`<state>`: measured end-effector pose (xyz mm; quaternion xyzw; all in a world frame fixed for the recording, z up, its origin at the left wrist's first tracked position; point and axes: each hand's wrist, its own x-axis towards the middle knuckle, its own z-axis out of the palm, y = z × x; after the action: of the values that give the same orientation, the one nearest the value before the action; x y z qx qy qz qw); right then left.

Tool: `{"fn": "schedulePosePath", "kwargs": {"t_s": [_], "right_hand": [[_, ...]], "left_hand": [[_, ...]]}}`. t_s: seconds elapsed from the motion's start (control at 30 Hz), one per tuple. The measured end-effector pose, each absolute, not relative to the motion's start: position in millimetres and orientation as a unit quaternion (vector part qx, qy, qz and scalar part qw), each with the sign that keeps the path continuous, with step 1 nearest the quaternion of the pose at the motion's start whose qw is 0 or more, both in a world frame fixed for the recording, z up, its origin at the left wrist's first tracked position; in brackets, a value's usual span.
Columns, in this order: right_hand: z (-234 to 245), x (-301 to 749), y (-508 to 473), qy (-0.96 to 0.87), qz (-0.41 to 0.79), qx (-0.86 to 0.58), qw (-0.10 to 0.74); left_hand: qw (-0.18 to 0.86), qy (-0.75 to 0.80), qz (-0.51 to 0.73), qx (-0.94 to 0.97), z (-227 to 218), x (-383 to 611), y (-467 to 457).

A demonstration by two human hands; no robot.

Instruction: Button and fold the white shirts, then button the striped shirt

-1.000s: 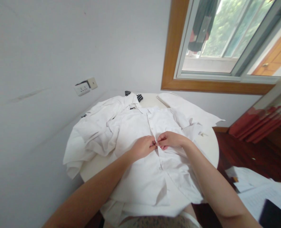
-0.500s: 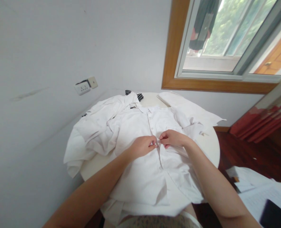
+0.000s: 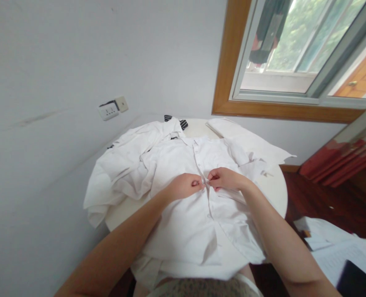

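Note:
A white button-up shirt (image 3: 183,231) lies spread over a round, cream-coloured table (image 3: 277,194), its front placket running down the middle. Near the placket's centre, my left hand (image 3: 186,185) pinches one edge of the shirt front. From the other side, my right hand (image 3: 223,179) pinches the facing edge, fingertips close to those of the left. Whether a button sits between the fingers is hidden. Small buttons show on the placket above and below the hands. The lower hem hangs over the table's near edge.
More white clothing (image 3: 108,181) is heaped at the table's left, and a folded white cloth (image 3: 251,138) lies at the back right. A black striped piece (image 3: 183,123) pokes out behind. At lower right are papers (image 3: 340,251) and a dark flat object (image 3: 357,280). Walls and a window stand behind.
Both hands stay at the same spot on the placket. My left fingers have curled in and shifted slightly; the view has moved a little.

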<state>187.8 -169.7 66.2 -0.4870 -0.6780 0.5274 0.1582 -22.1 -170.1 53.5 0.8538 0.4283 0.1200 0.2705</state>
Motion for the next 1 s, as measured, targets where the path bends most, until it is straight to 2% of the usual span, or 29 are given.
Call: {"fn": "schedulePosePath", "kwargs": {"t_s": [0.2, 0.37, 0.77, 1.0], "right_hand": [[67, 188, -170, -0.699, 0.514, -0.466, 0.17], [67, 188, -171, -0.707, 0.509, -0.455, 0.186], [67, 185, -171, -0.714, 0.49, -0.477, 0.151], [70, 185, -172, -0.695, 0.505, -0.487, 0.158]], "left_hand": [[0.382, 0.419, 0.136, 0.813, 53, -19, -171], [0.403, 0.407, 0.14, 0.808, 49, -18, -169], [0.522, 0.37, 0.132, 0.757, 45, -22, -160], [0.546, 0.355, 0.143, 0.746, 46, -22, -158]]}}
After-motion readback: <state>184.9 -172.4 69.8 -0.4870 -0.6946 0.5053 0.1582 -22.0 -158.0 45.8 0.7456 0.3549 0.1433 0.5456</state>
